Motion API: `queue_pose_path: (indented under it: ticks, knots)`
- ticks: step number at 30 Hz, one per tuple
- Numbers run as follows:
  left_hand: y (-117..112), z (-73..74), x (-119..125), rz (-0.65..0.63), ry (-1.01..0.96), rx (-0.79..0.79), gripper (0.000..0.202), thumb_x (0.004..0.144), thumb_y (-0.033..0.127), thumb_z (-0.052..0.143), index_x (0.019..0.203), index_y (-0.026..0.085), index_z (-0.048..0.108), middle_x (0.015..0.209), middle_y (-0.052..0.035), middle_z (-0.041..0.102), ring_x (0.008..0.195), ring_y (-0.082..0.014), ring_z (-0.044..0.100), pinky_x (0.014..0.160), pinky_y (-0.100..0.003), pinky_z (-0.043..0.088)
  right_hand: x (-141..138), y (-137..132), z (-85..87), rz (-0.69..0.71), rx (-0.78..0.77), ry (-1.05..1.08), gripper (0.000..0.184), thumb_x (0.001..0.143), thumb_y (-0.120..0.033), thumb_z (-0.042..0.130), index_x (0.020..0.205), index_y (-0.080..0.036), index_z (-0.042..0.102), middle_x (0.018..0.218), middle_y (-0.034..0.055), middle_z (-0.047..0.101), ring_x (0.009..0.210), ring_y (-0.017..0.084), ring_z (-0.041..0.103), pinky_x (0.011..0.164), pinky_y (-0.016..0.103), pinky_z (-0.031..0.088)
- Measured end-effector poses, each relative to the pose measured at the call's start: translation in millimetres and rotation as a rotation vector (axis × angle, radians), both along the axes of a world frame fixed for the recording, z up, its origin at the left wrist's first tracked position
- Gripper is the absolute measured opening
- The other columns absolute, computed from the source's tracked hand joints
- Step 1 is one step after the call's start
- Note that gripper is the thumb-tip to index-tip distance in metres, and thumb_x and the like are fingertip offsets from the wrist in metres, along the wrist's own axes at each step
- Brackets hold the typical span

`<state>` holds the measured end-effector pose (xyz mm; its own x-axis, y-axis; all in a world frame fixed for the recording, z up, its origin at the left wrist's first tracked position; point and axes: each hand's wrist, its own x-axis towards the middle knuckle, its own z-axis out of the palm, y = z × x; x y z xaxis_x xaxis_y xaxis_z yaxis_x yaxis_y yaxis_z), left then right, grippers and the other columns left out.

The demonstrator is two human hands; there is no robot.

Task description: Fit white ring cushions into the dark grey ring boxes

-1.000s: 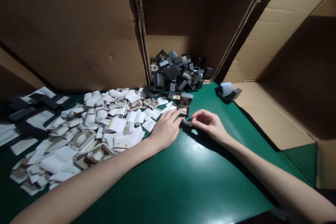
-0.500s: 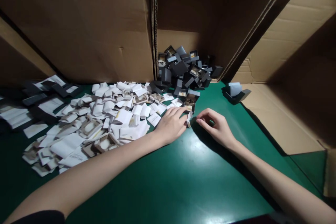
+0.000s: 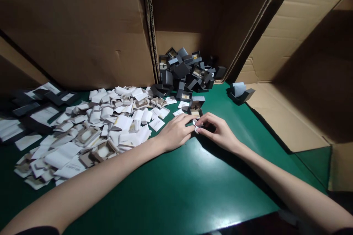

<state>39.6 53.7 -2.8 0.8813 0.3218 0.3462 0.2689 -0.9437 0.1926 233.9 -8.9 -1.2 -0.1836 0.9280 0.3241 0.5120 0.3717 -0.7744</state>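
A small white folded paper piece is pinched between my two hands, low over the green table. My left hand is closed on its left side, palm down. From the right, the thumb and forefinger of my right hand grip the same piece. Just beyond the fingers stands a small dark hinged box with its lid up and a pale insert inside. To the left of my left hand spreads a heap of white folded papers and small card trays.
Dark little boxes are piled in a cardboard compartment at the back. A black box with grey lining sits at the right, beside a cardboard flap. Dark trays with white sheets lie far left.
My right hand has moved left and closed on the white paper piece. My left hand stays on it. The whole view has shifted slightly.
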Motion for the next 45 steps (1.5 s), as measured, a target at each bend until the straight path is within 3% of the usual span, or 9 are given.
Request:
queue_pose_path:
  ticks: [3,6,9,15,25,28,34,38,45]
  knots:
    - [0,1.3,0,0.002,-0.002,0.004,0.02,0.083,0.008,0.048,0.093,0.016,0.065,0.127,-0.0107,0.052,0.114,-0.026,0.049,0.096,-0.047,0.045,2,2,1.6,-0.026,-0.036,0.153,0.012,0.083,-0.032,0.062,0.083,-0.02,0.06,0.085,0.0031,0.059,0.077,0.016,0.057,0.067,0.029,0.048]
    - [-1,1.4,-1,0.005,-0.019,-0.002,0.027,0.083,0.006,0.048,0.102,0.018,0.063,0.125,-0.0098,0.051,0.113,-0.025,0.048,0.094,-0.044,0.046,6,4,2.9,-0.077,0.023,0.239,0.009,0.082,-0.029,0.061,0.081,-0.02,0.058,0.084,0.0026,0.056,0.075,0.015,0.056,0.066,0.029,0.049]
    - [-1,0.6,-1,0.006,-0.047,0.003,0.038,0.082,0.003,0.047,0.114,0.02,0.058,0.116,-0.0093,0.053,0.109,-0.023,0.049,0.092,-0.041,0.047,11,5,4.7,-0.118,0.159,0.181,0.007,0.084,-0.023,0.057,0.079,-0.021,0.06,0.087,0.0043,0.055,0.08,0.017,0.056,0.067,0.03,0.048]
    - [-3,0.1,-3,-0.019,-0.106,0.077,0.036,0.086,0.002,0.04,0.114,0.018,0.057,0.106,-0.0092,0.055,0.099,-0.0203,0.051,0.083,-0.037,0.049,12,1,9.7,-0.151,0.324,0.048,0.019,0.088,-0.019,0.051,0.079,-0.023,0.067,0.09,0.0056,0.055,0.083,0.018,0.057,0.072,0.034,0.048]
    - [-12,4.6,-1,-0.17,-0.091,0.388,0.026,0.095,0.015,0.04,0.113,0.022,0.058,0.103,-0.0061,0.063,0.091,-0.0181,0.057,0.077,-0.032,0.05,10,2,6.6,-0.053,0.221,0.107,0.021,0.085,-0.017,0.052,0.088,-0.026,0.072,0.094,0.0052,0.059,0.088,0.019,0.058,0.074,0.034,0.05]
    - [-11,4.5,0,-0.169,-0.114,0.395,0.027,0.095,0.014,0.04,0.115,0.021,0.056,0.105,-0.0063,0.064,0.094,-0.018,0.058,0.079,-0.032,0.05,10,2,6.1,-0.007,0.216,0.101,0.024,0.086,-0.015,0.05,0.089,-0.025,0.071,0.094,0.0054,0.061,0.087,0.019,0.06,0.074,0.035,0.05]
    - [-9,1.6,3,-0.199,-0.198,0.409,0.028,0.093,0.03,0.049,0.114,0.012,0.055,0.102,-0.0091,0.066,0.088,-0.0204,0.06,0.073,-0.034,0.052,11,3,6.0,0.008,0.222,0.111,0.025,0.085,-0.012,0.048,0.086,-0.022,0.072,0.09,0.0051,0.063,0.083,0.017,0.061,0.072,0.033,0.05]
    - [-10,1.4,4,-0.156,-0.197,0.413,0.025,0.092,0.019,0.048,0.114,0.008,0.053,0.099,-0.01,0.067,0.088,-0.0201,0.061,0.074,-0.035,0.052,13,4,6.8,-0.031,0.18,0.181,0.023,0.082,-0.01,0.052,0.081,-0.022,0.071,0.088,0.004,0.065,0.083,0.017,0.062,0.074,0.033,0.051]
    - [-11,3.3,4,-0.113,-0.226,0.393,0.02,0.092,0.014,0.047,0.11,0.013,0.054,0.099,-0.0079,0.066,0.087,-0.0179,0.06,0.073,-0.033,0.053,16,7,6.1,-0.099,0.148,0.255,0.02,0.079,-0.009,0.055,0.076,-0.02,0.071,0.086,0.0036,0.066,0.081,0.016,0.063,0.071,0.03,0.051]
